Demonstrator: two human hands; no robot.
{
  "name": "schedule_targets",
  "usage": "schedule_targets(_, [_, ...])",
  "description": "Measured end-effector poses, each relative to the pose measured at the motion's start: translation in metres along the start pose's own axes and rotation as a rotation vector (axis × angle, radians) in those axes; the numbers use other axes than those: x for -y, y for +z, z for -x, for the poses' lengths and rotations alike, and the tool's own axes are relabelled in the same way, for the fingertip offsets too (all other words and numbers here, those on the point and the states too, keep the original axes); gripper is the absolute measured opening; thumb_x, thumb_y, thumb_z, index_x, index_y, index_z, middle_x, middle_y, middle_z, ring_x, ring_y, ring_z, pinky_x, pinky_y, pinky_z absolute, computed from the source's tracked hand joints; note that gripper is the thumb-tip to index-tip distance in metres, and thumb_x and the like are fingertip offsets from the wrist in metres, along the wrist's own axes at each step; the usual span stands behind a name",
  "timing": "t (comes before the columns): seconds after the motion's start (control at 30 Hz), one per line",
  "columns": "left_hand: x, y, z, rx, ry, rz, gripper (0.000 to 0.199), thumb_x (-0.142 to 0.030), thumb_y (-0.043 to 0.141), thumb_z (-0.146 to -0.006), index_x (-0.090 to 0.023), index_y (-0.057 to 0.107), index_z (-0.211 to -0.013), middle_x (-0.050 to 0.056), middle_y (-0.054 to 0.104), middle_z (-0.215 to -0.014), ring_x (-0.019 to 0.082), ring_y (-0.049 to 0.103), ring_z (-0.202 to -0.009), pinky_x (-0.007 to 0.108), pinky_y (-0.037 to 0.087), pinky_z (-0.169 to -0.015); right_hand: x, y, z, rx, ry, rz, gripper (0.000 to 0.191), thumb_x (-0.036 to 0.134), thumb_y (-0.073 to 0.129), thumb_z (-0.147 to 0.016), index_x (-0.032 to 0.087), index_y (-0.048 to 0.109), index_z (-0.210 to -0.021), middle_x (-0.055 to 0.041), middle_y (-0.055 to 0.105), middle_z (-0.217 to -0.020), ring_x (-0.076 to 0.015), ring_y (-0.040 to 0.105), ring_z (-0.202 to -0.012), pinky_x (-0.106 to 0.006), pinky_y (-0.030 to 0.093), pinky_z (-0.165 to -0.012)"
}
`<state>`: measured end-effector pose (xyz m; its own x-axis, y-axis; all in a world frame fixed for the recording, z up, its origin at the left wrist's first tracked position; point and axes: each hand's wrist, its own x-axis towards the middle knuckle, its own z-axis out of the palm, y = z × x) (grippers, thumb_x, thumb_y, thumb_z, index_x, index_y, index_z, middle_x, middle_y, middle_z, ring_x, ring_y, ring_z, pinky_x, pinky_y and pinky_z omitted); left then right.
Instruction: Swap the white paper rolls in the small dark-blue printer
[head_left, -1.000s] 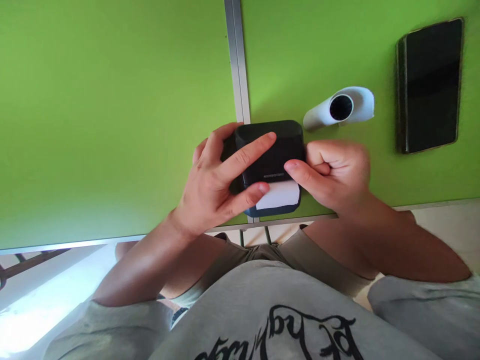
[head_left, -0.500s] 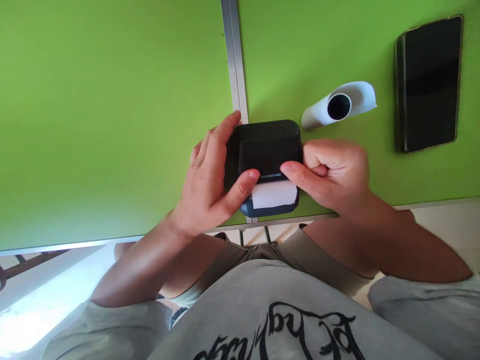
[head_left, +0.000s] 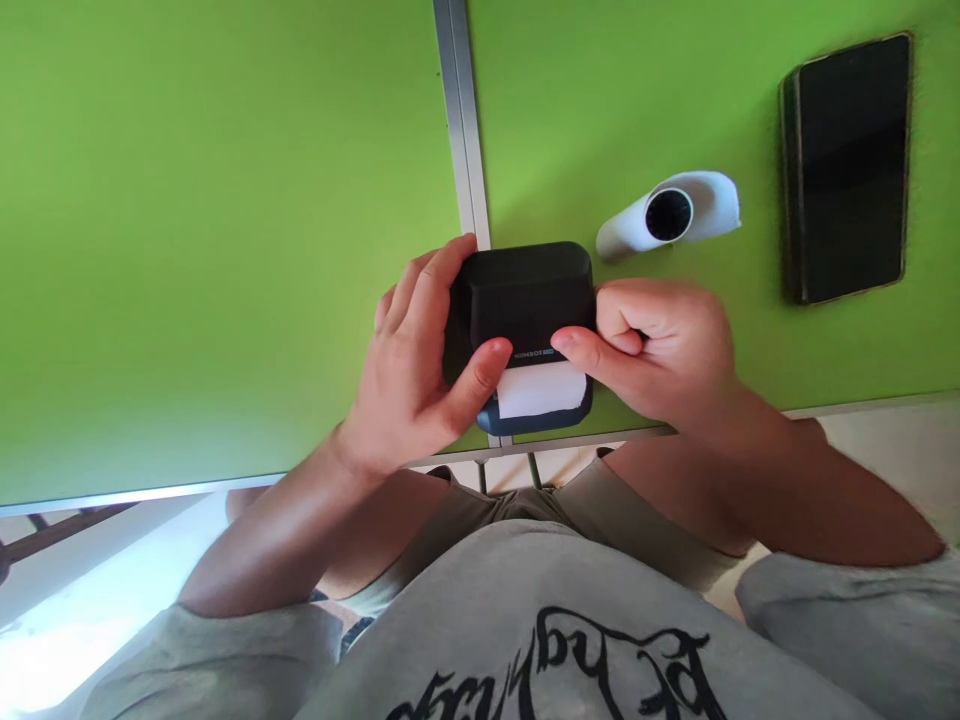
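A black label printer point(head_left: 529, 300) with small lettering on its front edge sits by the table's front edge, over the metal seam. White label paper point(head_left: 541, 390) lies at its near side, above a dark blue base. My left hand point(head_left: 420, 370) grips the printer's left side, thumb on the front edge and fingers along the far left. My right hand point(head_left: 660, 345) is closed at the right side, its fingers curled against the casing and its thumb pressing the top near the lettering. What lies under the right fingers is hidden.
Behind my right hand, a roll of white paper point(head_left: 630, 228) with a loose flap lies on the green table point(head_left: 225, 200). Farther right rests a dark phone point(head_left: 851, 170) on top of another dark object. A metal seam point(head_left: 459, 120) divides the tabletop.
The whole view has shifted slightly, so table items appear a little to the left. Both hands keep the same hold on the label printer.
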<state>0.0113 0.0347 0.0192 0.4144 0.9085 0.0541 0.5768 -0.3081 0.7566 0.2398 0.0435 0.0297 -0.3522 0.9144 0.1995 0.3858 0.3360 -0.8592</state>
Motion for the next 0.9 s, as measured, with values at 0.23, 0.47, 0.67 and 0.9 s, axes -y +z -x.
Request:
schedule_targets(0.23, [0.003, 0.001, 0.006, 0.032, 0.042, -0.100, 0.072, -0.061, 0.032, -0.105, -0.023, 0.017, -0.165, 0.016, 0.047, -0.161, 0.033, 0.050, -0.145, 0.051, 0.043, -0.117, -0.004, 0.007, 0.003, -0.062, -0.048, 0.014, 0.048, 0.022, 0.061, -0.093, 0.019, 0.028, -0.058, 0.0071, 0.025, -0.052, -0.0050, 0.021, -0.049, -0.026, 0.020, -0.047])
schedule_targets(0.47, [0.010, 0.006, 0.022, 0.057, 0.139, -0.197, 0.110, -0.086, 0.031, -0.092, -0.010, 0.004, -0.167, 0.029, 0.037, -0.165, 0.043, 0.042, -0.152, 0.061, 0.036, -0.123, -0.010, 0.012, 0.011, -0.144, 0.089, -0.118, 0.019, 0.028, 0.067, -0.090, 0.026, 0.053, -0.102, 0.0115, 0.037, -0.055, -0.0055, 0.029, -0.043, -0.025, 0.024, -0.045])
schedule_targets(0.67, [0.010, 0.021, 0.034, -0.032, 0.151, -0.329, 0.131, -0.095, 0.043, -0.080, -0.005, 0.001, -0.167, 0.031, 0.037, -0.164, 0.044, 0.045, -0.150, 0.060, 0.041, -0.121, -0.007, 0.008, 0.013, -0.098, 0.139, 0.004, 0.037, 0.038, 0.058, -0.097, 0.026, 0.058, -0.131, 0.0102, 0.039, -0.052, -0.0084, 0.031, -0.042, -0.029, 0.030, -0.046])
schedule_targets(0.9, [0.012, 0.024, 0.037, -0.079, 0.176, -0.390, 0.127, -0.091, 0.048, -0.083, -0.008, 0.004, -0.167, 0.028, 0.044, -0.161, 0.040, 0.049, -0.148, 0.054, 0.042, -0.120, -0.006, 0.010, 0.012, -0.089, 0.101, -0.025, 0.040, 0.028, 0.060, -0.093, 0.024, 0.060, -0.133, 0.0105, 0.035, -0.051, -0.0082, 0.034, -0.042, -0.028, 0.032, -0.046])
